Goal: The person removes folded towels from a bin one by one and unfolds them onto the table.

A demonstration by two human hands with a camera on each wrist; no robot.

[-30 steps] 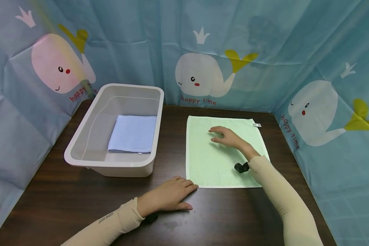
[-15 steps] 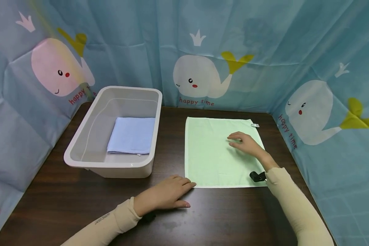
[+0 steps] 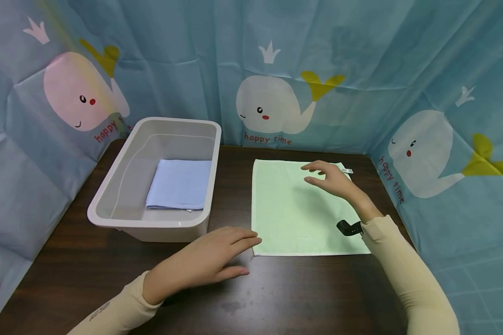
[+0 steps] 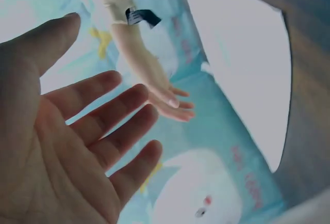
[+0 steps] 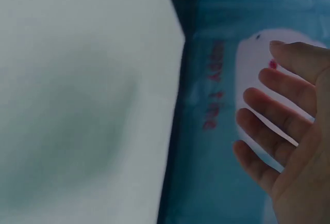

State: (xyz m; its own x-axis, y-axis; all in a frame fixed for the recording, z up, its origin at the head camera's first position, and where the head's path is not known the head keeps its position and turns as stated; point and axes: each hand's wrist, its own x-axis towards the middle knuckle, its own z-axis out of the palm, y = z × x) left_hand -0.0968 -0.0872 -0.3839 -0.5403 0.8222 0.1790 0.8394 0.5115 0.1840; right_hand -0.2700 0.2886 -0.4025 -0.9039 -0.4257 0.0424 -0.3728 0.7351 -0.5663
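Observation:
A pale green towel [image 3: 282, 209] lies spread flat on the dark wooden table, its small white tag [image 3: 347, 170] at the far right corner. My left hand [image 3: 207, 256] is beside the towel's near left corner, fingertips overlapping that edge in the head view. In the left wrist view its fingers [image 4: 124, 105] are spread and relaxed with nothing in them. Over the far right part of the towel hovers my right hand [image 3: 333, 181], casting a shadow on the cloth. The right wrist view shows its fingers [image 5: 273, 115] loosely extended and holding nothing.
A white plastic tub [image 3: 151, 223] stands on the left of the table [image 3: 285, 293]. Inside it lies a folded blue towel [image 3: 180, 184]. A blue curtain [image 3: 184, 88] with printed whales surrounds the table's back and sides.
My left hand has lifted off the towel's near left corner. My right hand first shifted right and nearer over the towel, then rose toward its far right corner. The towel lies as before.

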